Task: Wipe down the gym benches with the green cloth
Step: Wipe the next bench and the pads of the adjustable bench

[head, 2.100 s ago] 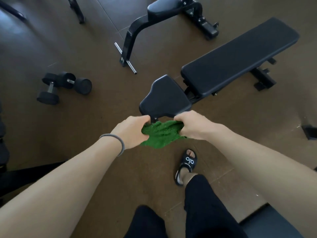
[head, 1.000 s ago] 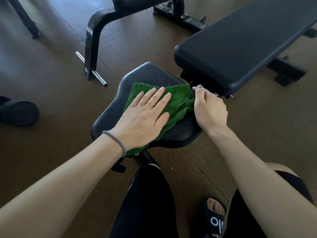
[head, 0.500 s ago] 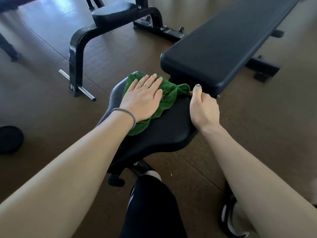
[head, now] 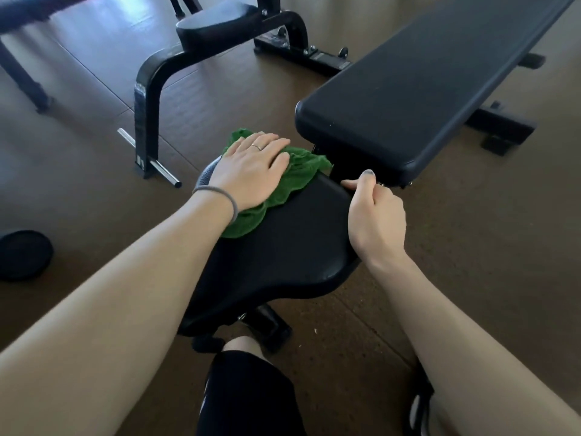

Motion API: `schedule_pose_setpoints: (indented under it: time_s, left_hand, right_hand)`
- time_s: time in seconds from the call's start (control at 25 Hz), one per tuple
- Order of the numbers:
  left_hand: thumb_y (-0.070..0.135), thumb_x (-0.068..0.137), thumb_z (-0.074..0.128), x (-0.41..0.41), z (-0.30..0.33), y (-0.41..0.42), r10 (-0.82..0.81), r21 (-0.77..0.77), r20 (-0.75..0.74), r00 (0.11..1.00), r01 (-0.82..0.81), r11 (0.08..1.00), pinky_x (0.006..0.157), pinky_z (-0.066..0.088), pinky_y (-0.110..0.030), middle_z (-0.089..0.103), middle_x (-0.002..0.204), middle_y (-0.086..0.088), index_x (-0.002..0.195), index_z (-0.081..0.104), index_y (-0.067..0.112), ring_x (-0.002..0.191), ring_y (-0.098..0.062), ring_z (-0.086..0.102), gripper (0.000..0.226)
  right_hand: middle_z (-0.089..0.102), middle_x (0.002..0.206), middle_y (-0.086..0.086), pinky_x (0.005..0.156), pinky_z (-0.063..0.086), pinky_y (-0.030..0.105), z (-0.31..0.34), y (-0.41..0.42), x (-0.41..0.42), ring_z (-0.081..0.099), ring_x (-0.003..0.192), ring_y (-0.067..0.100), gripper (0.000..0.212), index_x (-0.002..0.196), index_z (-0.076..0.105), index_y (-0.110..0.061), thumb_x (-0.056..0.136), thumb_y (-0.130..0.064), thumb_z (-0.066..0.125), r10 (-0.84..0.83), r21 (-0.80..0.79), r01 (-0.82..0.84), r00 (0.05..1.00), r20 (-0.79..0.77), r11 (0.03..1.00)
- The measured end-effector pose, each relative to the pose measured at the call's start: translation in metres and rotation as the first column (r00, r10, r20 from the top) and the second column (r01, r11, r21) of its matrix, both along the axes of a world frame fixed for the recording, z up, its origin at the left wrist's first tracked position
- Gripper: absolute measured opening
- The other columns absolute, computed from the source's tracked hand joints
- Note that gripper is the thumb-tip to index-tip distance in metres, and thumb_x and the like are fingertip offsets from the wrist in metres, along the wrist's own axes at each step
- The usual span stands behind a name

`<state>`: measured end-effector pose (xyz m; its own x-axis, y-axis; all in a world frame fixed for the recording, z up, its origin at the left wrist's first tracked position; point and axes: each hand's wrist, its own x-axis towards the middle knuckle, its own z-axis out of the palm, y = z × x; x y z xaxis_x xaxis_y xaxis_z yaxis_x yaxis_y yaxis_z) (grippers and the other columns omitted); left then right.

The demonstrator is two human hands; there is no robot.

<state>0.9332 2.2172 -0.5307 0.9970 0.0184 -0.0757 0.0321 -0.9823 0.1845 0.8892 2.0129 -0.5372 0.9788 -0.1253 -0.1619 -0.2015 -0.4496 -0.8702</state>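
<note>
Seen from above, a person crouches at the near end of a black padded gym bench, and both bare forearms reach forward into view. Its black vinyl seat pad (head: 283, 247) lies closest, broad at the near end and narrower toward the long black back pad (head: 418, 99), which runs away up and to the right. That diagonal, from lower left to upper right, is the bench's long axis, and a narrow gap separates the two pads.

A crumpled green terry cloth (head: 283, 184) lies on the far left part of the seat pad, with one bunched corner spilling past the pad's far edge. The left hand (head: 248, 171) lies flat on the cloth, palm down with straight fingers, pressing rather than holding; a ring and a grey wrist band show. The right hand (head: 374, 215) steadies the seat pad at its right edge, thumb on top near the gap; its fingers curl down over the edge, so its grip is closed on the pad.

The cloth looks soft, light and limp, likely to bunch up unless a flat palm spreads it. The vinyl appears smooth and firm, so sliding should be easy.

A second black bench frame (head: 217, 48) stands behind on the brown floor (head: 471, 294), and a dark round weight (head: 23, 254) rests at far left.
</note>
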Motion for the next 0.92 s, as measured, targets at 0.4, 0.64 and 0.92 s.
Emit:
schedule_pose_setpoints:
  time_s: [0.4,0.64,0.92]
  left_hand:
    - [0.051,0.106,0.029,-0.011,-0.002,0.002,-0.142,0.048,0.062,0.988,0.140,0.989,0.127,0.016,-0.039,0.036,0.162,0.013,0.152,0.041,0.040,0.154,-0.014,0.025,0.048]
    - [0.056,0.104,0.023,0.011,-0.002,0.030,0.355,-0.039,-0.012,0.935,-0.355,0.934,0.107,0.038,-0.047,0.048,0.150,-0.003,0.142,0.045,0.036,0.137,-0.030,0.046,0.049]
    - [0.057,0.104,0.023,-0.070,0.007,0.046,0.608,-0.138,-0.165,0.776,-0.629,0.765,0.094,0.039,-0.047,0.056,0.135,-0.018,0.137,0.043,0.011,0.118,-0.037,0.053,0.059]
  right_hand:
    - [0.059,0.079,-0.008,0.086,0.038,0.038,-0.001,-0.001,0.002,0.054,0.084,0.022,0.055,0.090,0.075,-0.019,0.110,-0.035,0.026,-0.044,-0.007,0.044,0.998,-0.039,0.999]
    - [0.061,0.085,-0.014,0.096,0.048,0.040,0.000,-0.001,0.000,0.063,0.097,0.020,0.052,0.117,0.076,-0.029,0.110,-0.036,0.026,-0.006,0.045,0.007,1.000,-0.018,0.999]
    - [0.052,0.076,-0.022,0.081,0.037,0.032,-0.001,0.002,0.001,0.050,0.072,0.002,0.049,0.106,0.075,-0.022,0.109,-0.030,0.027,-0.028,0.015,0.028,1.000,-0.011,0.999]
